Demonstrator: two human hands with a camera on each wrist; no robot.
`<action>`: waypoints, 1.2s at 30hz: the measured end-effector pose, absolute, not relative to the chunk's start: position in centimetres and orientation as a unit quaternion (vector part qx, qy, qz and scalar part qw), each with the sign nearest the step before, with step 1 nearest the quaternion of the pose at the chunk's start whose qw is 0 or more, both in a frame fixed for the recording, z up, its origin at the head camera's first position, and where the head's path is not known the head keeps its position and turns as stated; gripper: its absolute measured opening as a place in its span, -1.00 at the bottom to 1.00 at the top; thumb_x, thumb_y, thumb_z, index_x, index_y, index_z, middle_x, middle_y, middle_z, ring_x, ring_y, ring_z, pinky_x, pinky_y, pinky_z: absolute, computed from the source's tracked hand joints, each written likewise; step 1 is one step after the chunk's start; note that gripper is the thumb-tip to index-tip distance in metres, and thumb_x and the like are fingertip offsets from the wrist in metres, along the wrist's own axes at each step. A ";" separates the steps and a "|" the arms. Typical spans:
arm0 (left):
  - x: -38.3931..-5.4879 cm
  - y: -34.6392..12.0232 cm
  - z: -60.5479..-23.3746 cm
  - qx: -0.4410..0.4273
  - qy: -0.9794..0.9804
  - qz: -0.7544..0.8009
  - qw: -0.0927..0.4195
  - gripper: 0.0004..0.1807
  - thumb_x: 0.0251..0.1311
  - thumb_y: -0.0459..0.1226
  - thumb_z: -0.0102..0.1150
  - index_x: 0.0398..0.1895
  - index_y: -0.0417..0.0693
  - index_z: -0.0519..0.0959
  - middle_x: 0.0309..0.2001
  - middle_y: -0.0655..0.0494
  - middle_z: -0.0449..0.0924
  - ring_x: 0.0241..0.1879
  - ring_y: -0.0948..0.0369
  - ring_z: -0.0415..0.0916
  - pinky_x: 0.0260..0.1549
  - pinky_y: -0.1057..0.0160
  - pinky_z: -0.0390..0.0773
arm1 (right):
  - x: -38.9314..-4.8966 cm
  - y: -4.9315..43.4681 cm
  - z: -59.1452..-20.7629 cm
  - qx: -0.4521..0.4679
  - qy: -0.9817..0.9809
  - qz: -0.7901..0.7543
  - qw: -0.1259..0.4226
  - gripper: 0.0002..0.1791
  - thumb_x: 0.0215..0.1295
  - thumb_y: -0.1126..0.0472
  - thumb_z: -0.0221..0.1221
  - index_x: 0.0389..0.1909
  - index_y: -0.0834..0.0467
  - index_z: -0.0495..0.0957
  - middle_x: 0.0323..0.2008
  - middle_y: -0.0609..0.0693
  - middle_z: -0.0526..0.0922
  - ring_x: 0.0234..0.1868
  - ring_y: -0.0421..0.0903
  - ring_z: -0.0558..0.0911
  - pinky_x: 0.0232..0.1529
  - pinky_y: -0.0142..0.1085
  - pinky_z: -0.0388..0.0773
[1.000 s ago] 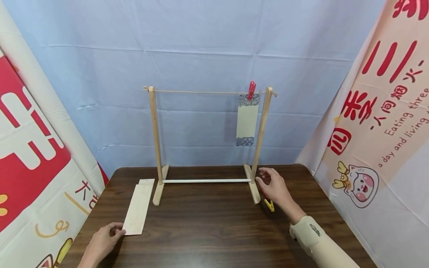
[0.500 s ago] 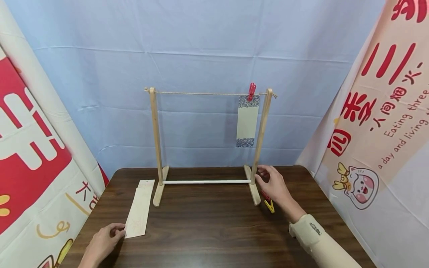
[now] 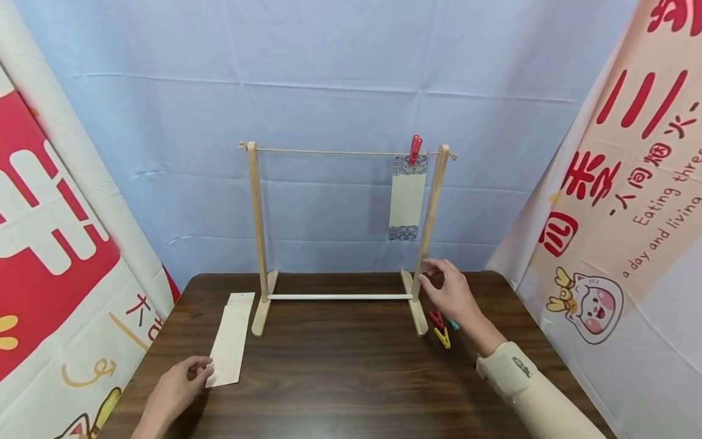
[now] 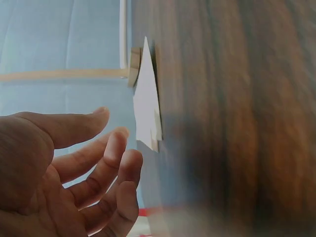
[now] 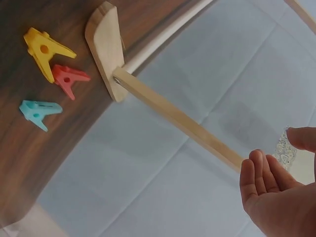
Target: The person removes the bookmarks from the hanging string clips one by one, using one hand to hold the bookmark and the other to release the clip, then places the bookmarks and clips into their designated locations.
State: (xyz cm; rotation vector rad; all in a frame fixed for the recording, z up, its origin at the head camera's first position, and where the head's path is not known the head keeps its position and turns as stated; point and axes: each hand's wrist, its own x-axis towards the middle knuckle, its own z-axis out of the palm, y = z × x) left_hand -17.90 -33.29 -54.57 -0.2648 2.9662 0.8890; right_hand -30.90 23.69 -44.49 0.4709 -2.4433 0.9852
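Observation:
Two pale blank cards (image 3: 227, 347), nearly stacked, lie on the table at the left. At their near-left corner is my left hand (image 3: 178, 384), fingers loosely bent. In the left wrist view a gap shows between its thumb and fingertips (image 4: 118, 132), with nothing pinched. My right hand (image 3: 452, 292) hovers beside the right post (image 3: 430, 225) of a wooden rack, thumb apart from the fingers and holding nothing. Below it lie a yellow clothespin (image 5: 44, 52), a red clothespin (image 5: 69, 79) and a teal clothespin (image 5: 39, 112).
A patterned card (image 3: 407, 201) hangs from the rack's string (image 3: 329, 151) near the right post, held by a red clothespin (image 3: 415, 149). A white rod (image 3: 340, 297) joins the rack's feet. Blue cloth (image 3: 340, 73) hangs behind the table (image 3: 340, 378); printed banners flank it.
The upper card has slid slightly up and right over the other. My left hand has shifted slightly right and up. My right hand has risen slightly, uncovering the red and teal clothespins.

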 end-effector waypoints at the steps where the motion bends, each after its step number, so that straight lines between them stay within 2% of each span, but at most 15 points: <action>1: -17.9 -33.1 -54.5 -0.079 0.955 0.287 0.012 -0.62 0.35 -0.01 0.21 0.07 -0.04 0.65 -0.28 0.20 0.59 -0.34 0.25 0.48 -0.43 0.18 0.40 | -30.9 23.7 -44.3 0.172 -0.888 0.358 0.231 -0.60 0.32 0.25 0.31 0.13 0.32 0.55 -0.16 0.16 0.60 -0.16 0.01 0.60 -0.09 -0.06 0.61; 4: -18.0 -32.6 -54.3 -0.064 0.955 0.289 -0.003 -0.64 0.36 -0.05 0.22 0.07 -0.05 0.65 -0.28 0.19 0.59 -0.36 0.25 0.47 -0.43 0.18 0.40 | -31.1 23.7 -43.9 0.176 -0.889 0.352 0.235 -0.59 0.33 0.26 0.30 0.14 0.31 0.54 -0.16 0.17 0.60 -0.15 0.01 0.60 -0.08 -0.05 0.61; 11: -18.6 -31.6 -53.6 -0.063 0.955 0.290 -0.014 -0.63 0.35 0.01 0.22 0.08 0.02 0.65 -0.25 0.22 0.65 -0.26 0.22 0.59 -0.44 0.12 0.46 | -31.3 23.8 -42.8 0.187 -0.887 0.348 0.241 -0.58 0.33 0.26 0.31 0.16 0.30 0.53 -0.13 0.16 0.59 -0.11 0.03 0.59 -0.03 -0.04 0.60; 22: -19.4 -29.8 -52.3 -0.016 0.953 0.296 -0.058 -0.71 0.38 -0.09 0.22 0.05 0.02 0.67 -0.30 0.23 0.65 -0.30 0.25 0.56 -0.36 0.17 0.47 | -31.2 23.6 -40.8 0.210 -0.883 0.331 0.260 -0.58 0.34 0.27 0.30 0.16 0.31 0.53 -0.11 0.19 0.60 -0.12 0.03 0.57 -0.06 -0.03 0.56; 32: -20.2 -28.0 -50.7 -0.004 0.951 0.302 -0.063 -0.69 0.38 -0.02 0.21 0.07 0.10 0.66 -0.21 0.20 0.67 -0.21 0.19 0.61 -0.36 0.14 0.52 | -31.2 23.5 -39.5 0.218 -0.881 0.324 0.268 -0.58 0.33 0.26 0.31 0.16 0.31 0.53 -0.11 0.13 0.60 -0.10 0.09 0.59 -0.03 -0.04 0.54; 36: -20.7 -27.3 -50.3 0.009 0.950 0.302 -0.076 -0.69 0.38 0.02 0.19 0.06 0.15 0.66 -0.21 0.25 0.67 -0.18 0.17 0.62 -0.34 0.12 0.53 | -31.1 23.5 -39.0 0.221 -0.882 0.319 0.268 -0.57 0.32 0.26 0.32 0.17 0.30 0.54 -0.12 0.07 0.60 -0.11 0.04 0.59 -0.03 -0.07 0.55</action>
